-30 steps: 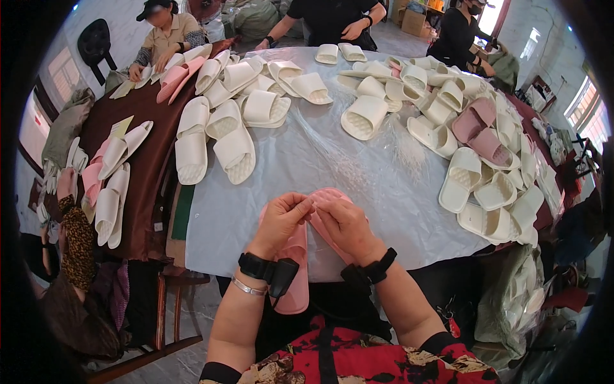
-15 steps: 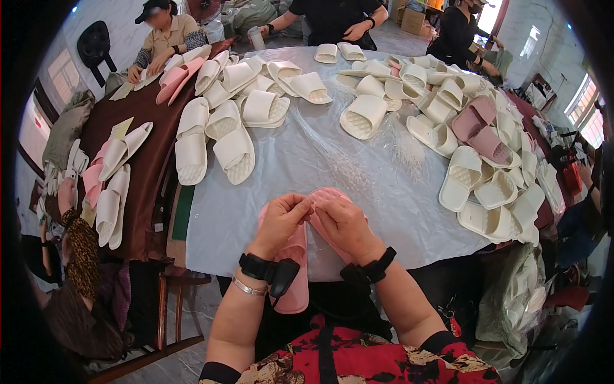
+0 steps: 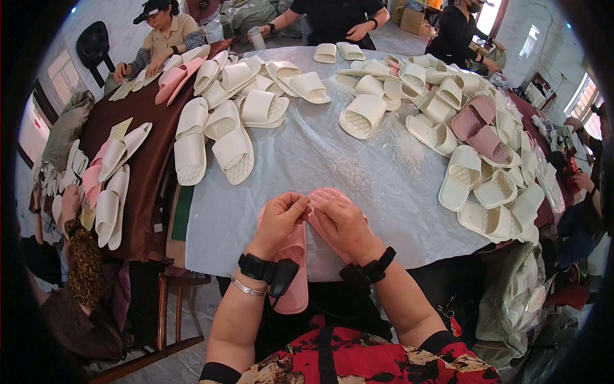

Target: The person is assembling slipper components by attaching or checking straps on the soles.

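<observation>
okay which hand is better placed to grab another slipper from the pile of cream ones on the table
Probably the right. Both the left hand and right hand hold the pink slippers, but the cream slippers at the right lie nearer.

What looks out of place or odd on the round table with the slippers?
Little stands out. Two pink slippers lie among the cream slippers on the right, the only pink ones in that heap. A loose tuft of pale threads lies on the table cover. The hands hold another pink pair.

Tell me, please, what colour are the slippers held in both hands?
The soft foam slippers are pale pink, best seen in the head view.
</observation>
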Tool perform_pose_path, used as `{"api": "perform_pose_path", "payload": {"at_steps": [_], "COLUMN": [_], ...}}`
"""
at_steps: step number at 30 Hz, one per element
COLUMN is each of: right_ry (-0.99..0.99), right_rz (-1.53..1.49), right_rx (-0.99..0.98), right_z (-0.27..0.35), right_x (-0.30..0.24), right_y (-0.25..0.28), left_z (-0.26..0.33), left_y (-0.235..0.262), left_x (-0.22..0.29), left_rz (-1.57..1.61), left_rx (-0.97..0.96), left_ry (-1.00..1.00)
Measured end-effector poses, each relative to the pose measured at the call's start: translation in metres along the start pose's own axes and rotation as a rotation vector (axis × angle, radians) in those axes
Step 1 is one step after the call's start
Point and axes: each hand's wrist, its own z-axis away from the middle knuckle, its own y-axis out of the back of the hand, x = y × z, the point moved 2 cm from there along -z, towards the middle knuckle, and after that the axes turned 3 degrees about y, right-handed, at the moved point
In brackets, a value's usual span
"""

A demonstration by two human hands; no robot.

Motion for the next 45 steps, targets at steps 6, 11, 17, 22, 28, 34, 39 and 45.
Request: {"api": "perform_pose_path", "payload": {"at_steps": [6, 11, 17, 22, 28, 34, 39, 45], "right_ry": [-0.015, -0.017, -0.008, -0.024, -0.019, 0.006, 0.027, -0.004], "right_rz": [0.022, 0.022, 0.027, 0.033, 0.022, 0.005, 0.005, 0.032], "right_rx": [-0.021, -0.028, -0.021, -0.018, -0.023, -0.024, 0.001, -0.034], "right_z": [0.0, 0.0, -0.001, 0.001, 0.0, -0.001, 0.001, 0.001], "right_x": [-0.001, -0.001, -0.003, -0.002, -0.003, -0.003, 0.0, -0.001], "right_y": [0.001, 0.001, 0.002, 0.001, 0.001, 0.002, -0.002, 0.001], "left_z": [0.0, -0.001, 0.0, 0.0, 0.0, 0.001, 0.0, -0.001], "left_y": [0.0, 0.0, 0.0, -0.001, -0.001, -0.002, -0.003, -0.005], "left_x": [-0.002, -0.006, -0.007, -0.006, -0.008, -0.01, -0.012, -0.012], "left_rz": [-0.017, -0.097, -0.059, -0.101, -0.119, -0.119, -0.157, -0.24], "left_rx": [0.001, 0.001, 0.073, 0.041, 0.037, 0.075, 0.057, 0.036], "left_ry": [-0.013, -0.059, -0.075, -0.076, -0.122, -0.138, -0.15, -0.171]}}
